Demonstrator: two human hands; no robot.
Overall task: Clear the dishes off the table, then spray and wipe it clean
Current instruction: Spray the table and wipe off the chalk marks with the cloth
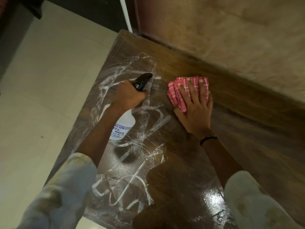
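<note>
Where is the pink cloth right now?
In the head view, the pink cloth lies folded on the wooden table, right of the spray bottle, near the wall. The right hand presses flat on it.

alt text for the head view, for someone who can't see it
A person's right hand presses a folded pink cloth flat on a wet, foam-streaked wooden table, while the left hand grips a spray bottle.

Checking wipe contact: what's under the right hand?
The right hand presses flat on a folded pink patterned cloth lying on the wooden table. The tabletop beneath the cloth is covered, so not visible.
</note>
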